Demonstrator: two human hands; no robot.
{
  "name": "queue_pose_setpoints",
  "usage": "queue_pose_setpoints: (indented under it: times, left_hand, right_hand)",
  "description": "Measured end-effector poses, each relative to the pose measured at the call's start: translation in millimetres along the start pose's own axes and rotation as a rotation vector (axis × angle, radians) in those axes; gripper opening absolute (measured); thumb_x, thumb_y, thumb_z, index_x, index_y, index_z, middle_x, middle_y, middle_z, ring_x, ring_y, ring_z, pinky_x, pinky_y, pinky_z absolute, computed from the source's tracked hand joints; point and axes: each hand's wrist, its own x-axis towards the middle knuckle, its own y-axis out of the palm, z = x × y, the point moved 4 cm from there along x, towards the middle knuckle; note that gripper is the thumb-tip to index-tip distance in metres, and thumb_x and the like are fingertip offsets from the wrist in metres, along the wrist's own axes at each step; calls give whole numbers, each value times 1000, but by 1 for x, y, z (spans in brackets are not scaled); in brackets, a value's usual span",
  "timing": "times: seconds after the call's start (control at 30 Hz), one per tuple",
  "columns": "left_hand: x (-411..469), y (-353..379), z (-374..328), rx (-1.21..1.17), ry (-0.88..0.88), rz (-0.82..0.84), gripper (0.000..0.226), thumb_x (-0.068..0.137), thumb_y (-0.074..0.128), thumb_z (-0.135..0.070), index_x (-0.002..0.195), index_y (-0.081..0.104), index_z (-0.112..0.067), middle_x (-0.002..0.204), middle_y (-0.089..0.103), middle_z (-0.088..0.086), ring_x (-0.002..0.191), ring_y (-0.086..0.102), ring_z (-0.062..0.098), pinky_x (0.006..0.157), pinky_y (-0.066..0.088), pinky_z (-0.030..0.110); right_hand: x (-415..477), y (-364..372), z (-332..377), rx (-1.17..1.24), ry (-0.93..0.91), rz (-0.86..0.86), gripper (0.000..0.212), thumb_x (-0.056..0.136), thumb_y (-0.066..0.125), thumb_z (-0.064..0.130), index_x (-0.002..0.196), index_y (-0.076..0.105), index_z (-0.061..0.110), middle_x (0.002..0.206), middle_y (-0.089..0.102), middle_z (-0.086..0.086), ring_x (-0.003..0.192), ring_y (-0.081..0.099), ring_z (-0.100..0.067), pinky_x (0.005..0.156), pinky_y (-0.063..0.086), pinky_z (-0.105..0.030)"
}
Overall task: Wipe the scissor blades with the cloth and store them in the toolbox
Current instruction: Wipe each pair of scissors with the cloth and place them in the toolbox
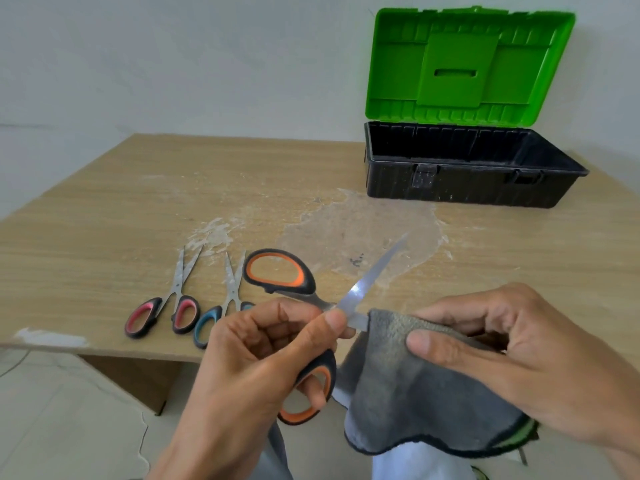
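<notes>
The left hand (pixel 256 362) holds the orange scissors (pixel 308 284) up in the air, near the front edge of the table (pixel 138 209). Its fingers are curled. The left thumb (pixel 311 341) and the finger next to it pinch the scissors close to the spot where the two blades cross. One finger (pixel 313 389) pokes through the lower handle ring. The upper handle ring sticks out above the hand with nothing in it.

The scissors are open wide. One blade (pixel 377 268) is bare and points up and away, toward the toolbox (pixel 467 185). The other blade (pixel 356 320) goes into the grey cloth (pixel 415 393), and only a short bit of it shows.

The right hand (pixel 512 351) grips the cloth. Its thumb (pixel 443 348) presses on the near side and its bent fingers (pixel 450 313) press on the far side, so the cloth is folded over the blade. The rest of the cloth hangs down below the hand.

The pink scissors (pixel 177 287) and the blue scissors (pixel 233 289) lie side by side on the table to the left, a little open, with their tips pointing away. The left hand hides part of the blue handles.

The toolbox sits at the far right of the table, well apart from the hands. Its green lid (pixel 467 64) stands open. I cannot tell what is inside the black box.
</notes>
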Motion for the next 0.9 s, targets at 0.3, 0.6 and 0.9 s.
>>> queue_pose_setpoints:
  times: [0.3,0.6,0.9]
  left_hand:
    - [0,5,0,18,18,32,12,60,78,-15,59,72,-5,51,61,13,35,52,19,36,42,19]
    - [2,-25,-11,117,53,14,22,63,84,-18,67,72,0,57,64,15,37,45,18,37,37,16]
    - [-6,-17,-30,402,117,154,7,63,81,-19,68,82,-23,62,72,3,32,47,17,37,40,15]
  right_hand:
    - [3,7,1,6,-33,12,24,88,65,51,102,82,42,94,82,15,85,78,-6,86,60,-31]
    - [-16,-35,-15,55,-46,-195,21,83,74,53,100,83,43,96,84,6,93,81,-16,85,61,-27]
    - [-16,-51,-7,42,-117,-306,16,82,70,61,94,80,57,93,81,22,87,76,6,79,53,-5]
